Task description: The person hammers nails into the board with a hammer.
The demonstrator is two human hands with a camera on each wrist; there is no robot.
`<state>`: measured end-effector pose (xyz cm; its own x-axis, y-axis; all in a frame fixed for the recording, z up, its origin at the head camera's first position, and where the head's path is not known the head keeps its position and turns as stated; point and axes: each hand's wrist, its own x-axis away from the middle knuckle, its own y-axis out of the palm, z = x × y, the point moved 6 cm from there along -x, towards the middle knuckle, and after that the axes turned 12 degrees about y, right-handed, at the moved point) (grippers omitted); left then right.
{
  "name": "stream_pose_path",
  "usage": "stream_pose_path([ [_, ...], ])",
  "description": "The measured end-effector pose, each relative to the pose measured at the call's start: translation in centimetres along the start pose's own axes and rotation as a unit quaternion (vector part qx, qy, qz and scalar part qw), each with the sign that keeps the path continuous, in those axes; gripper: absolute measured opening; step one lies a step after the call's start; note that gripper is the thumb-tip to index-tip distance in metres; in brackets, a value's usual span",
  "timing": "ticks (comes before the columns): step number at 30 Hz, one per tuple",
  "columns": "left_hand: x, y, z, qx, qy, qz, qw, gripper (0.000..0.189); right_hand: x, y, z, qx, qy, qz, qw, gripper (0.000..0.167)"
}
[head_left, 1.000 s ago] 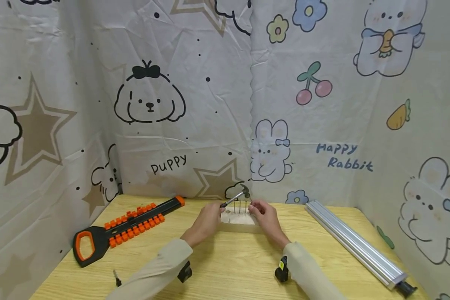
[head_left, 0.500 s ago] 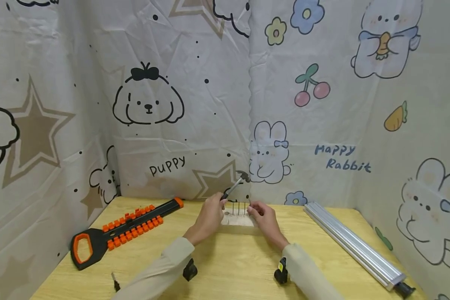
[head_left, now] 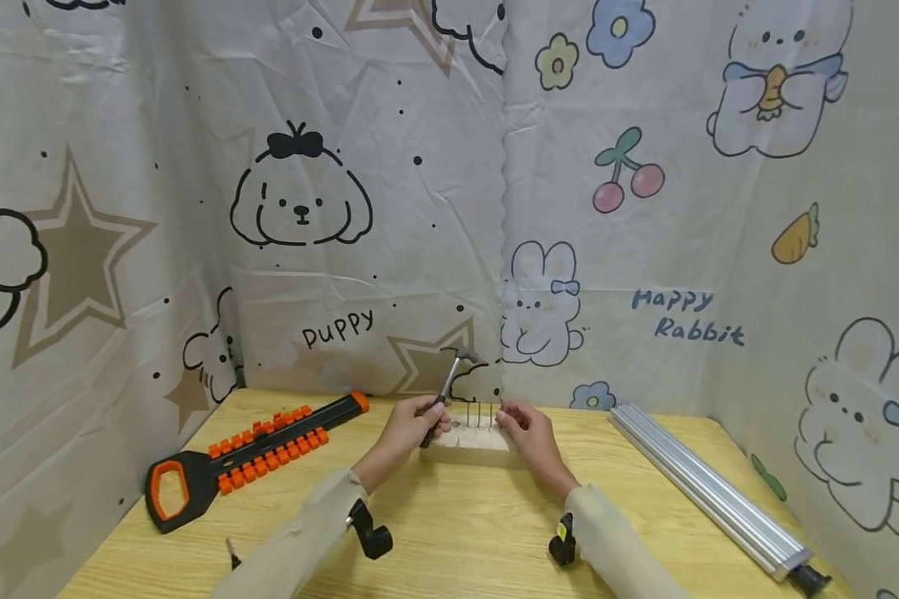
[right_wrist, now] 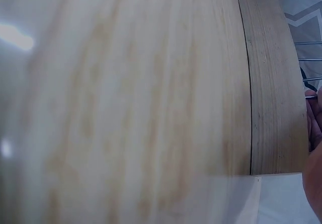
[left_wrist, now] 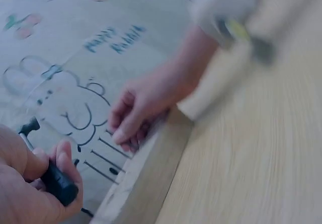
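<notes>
My left hand [head_left: 408,428] grips a small claw hammer [head_left: 449,383] by its black handle, the head raised up and away to the right. A pale wooden block [head_left: 472,456] lies on the table between my hands. Several thin nails [head_left: 479,414] stand upright in a row on its top. At the block's right end, my right hand [head_left: 528,428] pinches another nail [right_wrist: 311,97] between thumb and fingers, beside that row. The left wrist view shows the hammer's dark grip [left_wrist: 59,183] wrapped by my fingers; the held nail is mostly hidden there.
On the left lies a black and orange rack [head_left: 270,445] with orange clips. A silver metal rail [head_left: 712,482] with a black end lies on the right. A small dark-handled piece [head_left: 232,553] is near the left sleeve. A printed cloth [head_left: 419,208] hangs behind the table.
The hammer head has lifted from near the held nail, then swung left with the handle now steeper. My left hand has drawn left; my right hand has stayed at the nail.
</notes>
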<state>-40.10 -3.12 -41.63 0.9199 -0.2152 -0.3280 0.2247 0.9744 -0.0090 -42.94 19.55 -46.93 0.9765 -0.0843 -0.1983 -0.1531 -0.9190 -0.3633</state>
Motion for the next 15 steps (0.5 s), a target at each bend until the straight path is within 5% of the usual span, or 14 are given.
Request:
stream_pose_path([
  [5, 0.7, -0.8, -1.3, 0.065, -0.087, -0.03, 0.9937, 0.04, 0.0, -0.1, 0.1, 0.004, 0.005, 0.001, 1.0, 0.012],
  [10, 1.2, -1.4, -1.5, 0.061, -0.102, -0.08, 0.9897, 0.047, 0.0, -0.1, 0.1, 0.006, 0.006, 0.001, 1.0, 0.013],
  [15, 1.6, -2.6, -1.4, 0.077, -0.116, -0.064, 0.9881, 0.046, -0.1, -0.2, 0.1, 0.005, 0.013, -0.004, 0.9999, 0.014],
])
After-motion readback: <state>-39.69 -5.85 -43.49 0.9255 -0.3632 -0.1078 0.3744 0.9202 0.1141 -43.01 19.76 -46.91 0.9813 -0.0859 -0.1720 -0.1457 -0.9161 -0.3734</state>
